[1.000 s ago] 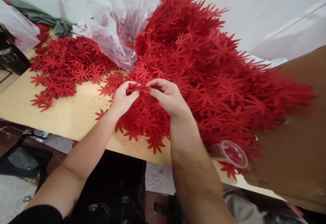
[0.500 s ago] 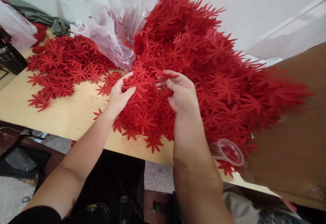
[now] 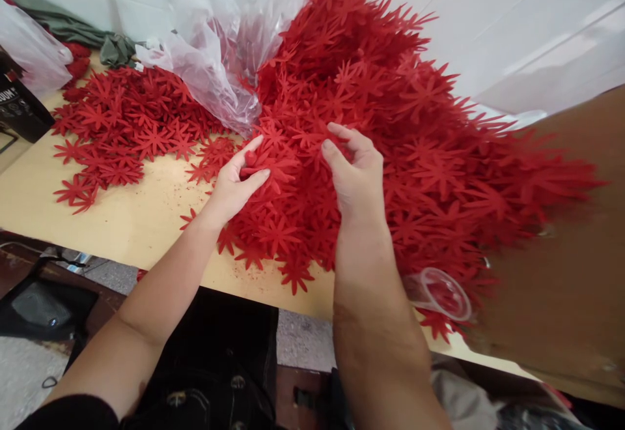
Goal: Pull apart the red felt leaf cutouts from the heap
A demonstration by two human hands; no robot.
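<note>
A large heap of red flower-shaped cutouts (image 3: 420, 163) covers the middle and right of the table. My left hand (image 3: 239, 182) is at the heap's left side, thumb and fingers closed round a red cutout (image 3: 276, 171) whose petals point right. To its right, my right hand (image 3: 355, 159) hovers over the heap with thumb and index finger apart, and nothing shows between them. The two hands do not touch.
A smaller pile of red cutouts (image 3: 131, 117) lies at the left on the table (image 3: 92, 231). A clear plastic bag (image 3: 215, 58) stands between the piles. A clear plastic cup (image 3: 442, 293) lies near the front edge, beside a brown cardboard panel (image 3: 561, 286).
My right hand has moved slightly right and its fingers have parted; the small red piece that was at its fingertips no longer shows there. My left hand has shifted a little right with its cutout.
</note>
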